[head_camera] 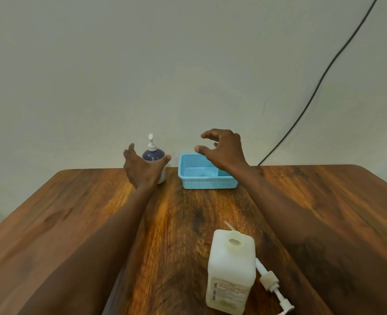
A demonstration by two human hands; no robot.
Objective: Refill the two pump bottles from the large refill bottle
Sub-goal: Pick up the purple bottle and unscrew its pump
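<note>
My left hand point(142, 171) wide at pump bottle point(154, 155); right hand point(225, 150) half-curled, empty. Bottle smooth (likely slippery): grip belly.

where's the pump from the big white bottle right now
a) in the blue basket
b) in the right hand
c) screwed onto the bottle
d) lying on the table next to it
d: the pump lies on the table just right of the big white bottle, whose mouth is open.
</note>
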